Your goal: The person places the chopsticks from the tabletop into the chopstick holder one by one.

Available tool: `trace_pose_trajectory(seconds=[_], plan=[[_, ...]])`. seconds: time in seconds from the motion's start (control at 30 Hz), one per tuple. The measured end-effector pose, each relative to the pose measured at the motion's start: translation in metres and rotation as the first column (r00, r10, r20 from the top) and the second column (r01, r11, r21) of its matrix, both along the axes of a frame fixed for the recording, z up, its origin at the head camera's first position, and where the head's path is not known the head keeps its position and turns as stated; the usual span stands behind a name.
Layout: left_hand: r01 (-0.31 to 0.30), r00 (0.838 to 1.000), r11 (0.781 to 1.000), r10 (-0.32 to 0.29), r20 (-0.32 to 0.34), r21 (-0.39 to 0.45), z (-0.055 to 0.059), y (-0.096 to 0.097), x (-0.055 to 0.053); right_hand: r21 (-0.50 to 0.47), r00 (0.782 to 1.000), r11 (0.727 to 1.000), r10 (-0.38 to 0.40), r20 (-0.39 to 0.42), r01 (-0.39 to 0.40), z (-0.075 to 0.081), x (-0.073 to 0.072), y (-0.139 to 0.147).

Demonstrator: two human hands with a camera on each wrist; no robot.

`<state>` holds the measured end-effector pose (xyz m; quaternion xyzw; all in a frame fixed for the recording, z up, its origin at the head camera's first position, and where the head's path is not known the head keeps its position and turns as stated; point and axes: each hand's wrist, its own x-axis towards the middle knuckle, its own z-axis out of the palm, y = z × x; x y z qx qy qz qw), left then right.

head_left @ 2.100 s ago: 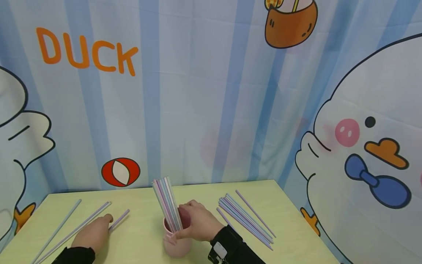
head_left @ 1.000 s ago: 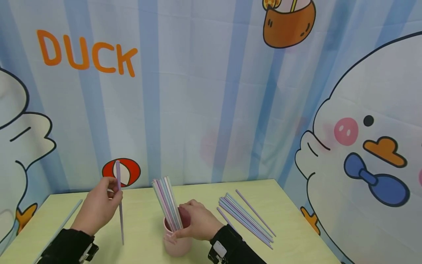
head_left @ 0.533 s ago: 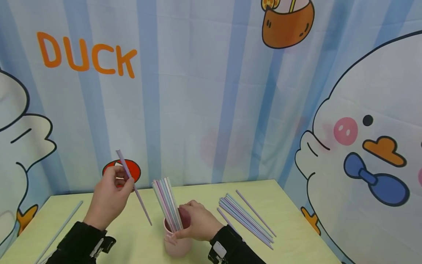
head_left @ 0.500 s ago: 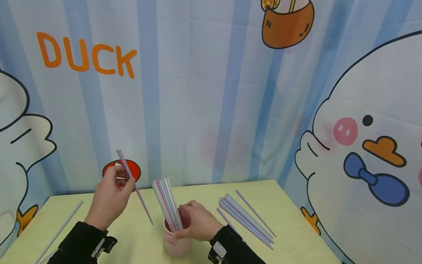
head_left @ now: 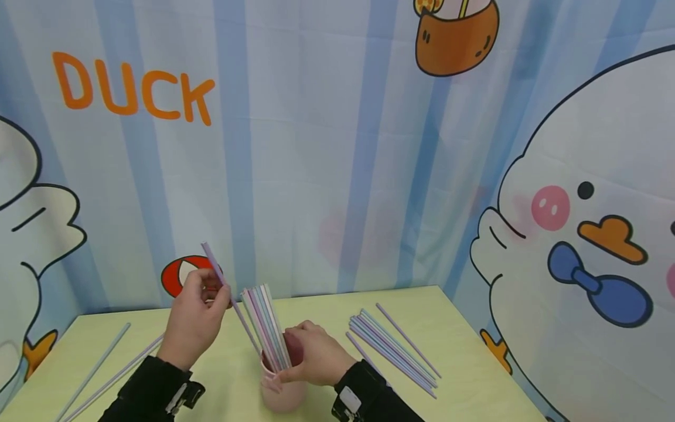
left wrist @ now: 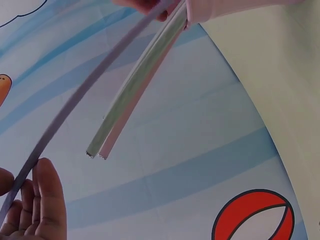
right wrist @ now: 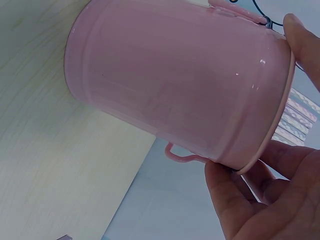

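My left hand (head_left: pixel 194 322) pinches a purple straw (head_left: pixel 246 325) between thumb and fingers, tilted, with its lower end right at the rim of a pink cup (head_left: pixel 283 395). Several pastel straws (head_left: pixel 268 328) stand in that cup, leaning left. At the cup's right side, my right hand (head_left: pixel 316 356) grips the rim. The right wrist view shows the cup (right wrist: pixel 170 75) tilted across the frame, a small handle on its side, fingers and thumb at its rim. In the left wrist view the held straw (left wrist: pixel 75 102) runs past the straws in the cup (left wrist: pixel 137 85).
On the pale yellow table (head_left: pixel 221 381), a bundle of pastel straws (head_left: pixel 392 351) lies right of the cup, with single straws beside it. Further straws (head_left: pixel 95 369) lie at the left, partly behind the left sleeve (head_left: pixel 150 390). A printed curtain (head_left: pixel 295 176) hangs behind.
My left hand has picked the purple straw up from the table, raised it and carried it right to the cup, tilting it. The right hand has stayed on the cup.
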<state>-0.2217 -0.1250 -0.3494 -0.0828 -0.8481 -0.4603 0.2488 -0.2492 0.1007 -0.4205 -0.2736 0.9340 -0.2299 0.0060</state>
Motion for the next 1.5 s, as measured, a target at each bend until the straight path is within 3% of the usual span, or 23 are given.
trace_pose_trajectory(seconds=[0.37,0.67,1.1,1.5], plan=[[0.001,0.999,1.0,0.0,0.044,-0.026,-0.01,0.006,-0.005,0.0,1.0,1.0,-0.002,0.011,0.002,-0.001,-0.001,-0.002],[-0.005,0.992,0.994,0.018,0.122,-0.106,-0.032,0.01,-0.01,0.004,1.0,1.0,0.011,0.011,-0.011,-0.001,-0.001,-0.002],[0.036,0.962,0.982,0.016,0.273,-0.185,-0.059,0.019,-0.014,-0.01,1.0,1.0,0.016,0.005,-0.016,-0.001,-0.002,0.0],[0.068,0.935,0.98,0.002,0.354,-0.186,-0.07,0.024,-0.014,-0.017,1.0,1.0,0.025,-0.004,-0.025,0.001,0.001,0.0]])
